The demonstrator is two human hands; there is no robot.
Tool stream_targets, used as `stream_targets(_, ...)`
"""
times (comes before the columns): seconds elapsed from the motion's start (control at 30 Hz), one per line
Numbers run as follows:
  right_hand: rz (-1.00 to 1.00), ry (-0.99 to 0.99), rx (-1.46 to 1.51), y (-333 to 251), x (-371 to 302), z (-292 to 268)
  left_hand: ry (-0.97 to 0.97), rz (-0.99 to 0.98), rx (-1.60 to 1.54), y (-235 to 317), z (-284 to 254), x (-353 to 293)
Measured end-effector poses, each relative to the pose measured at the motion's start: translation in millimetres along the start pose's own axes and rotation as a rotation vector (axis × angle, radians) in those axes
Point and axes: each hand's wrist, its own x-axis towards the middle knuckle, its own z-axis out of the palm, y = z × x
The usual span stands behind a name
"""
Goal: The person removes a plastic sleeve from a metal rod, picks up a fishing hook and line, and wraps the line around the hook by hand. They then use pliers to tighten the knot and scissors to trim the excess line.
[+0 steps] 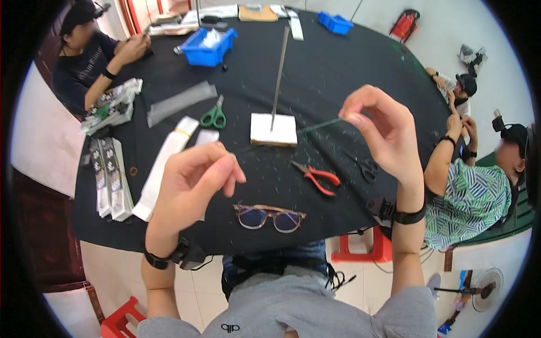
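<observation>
A thin green strand (320, 126) is pinched between right-hand (397, 138) thumb and forefinger, above the black-covered table (338, 62), apparently so it is kept straight. Its long axis is pointed leftward from those fingertips, slanting slightly nearward, to beside the white block (262, 127). By that block, seemingly a base, a metal rod (280, 76) is held upright. The left hand (194, 183) is curled; whether anything is gripped cannot be told. Red-handled pliers (311, 170) are laid between, within reach.
</observation>
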Motion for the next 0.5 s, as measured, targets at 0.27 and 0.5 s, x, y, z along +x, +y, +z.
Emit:
stream_targets(0.27, -0.177, -0.017, -0.142, 35.1, 111.8, 7.6, 0.286, 0.186, 0.519, -2.2, -58.1, 79.6)
stream_targets(0.5, -0.048, -0.181, -0.110, 41.7, 130.6, 13.4, 0.278, 0.197, 0.702, -22.1, -75.7, 95.2)
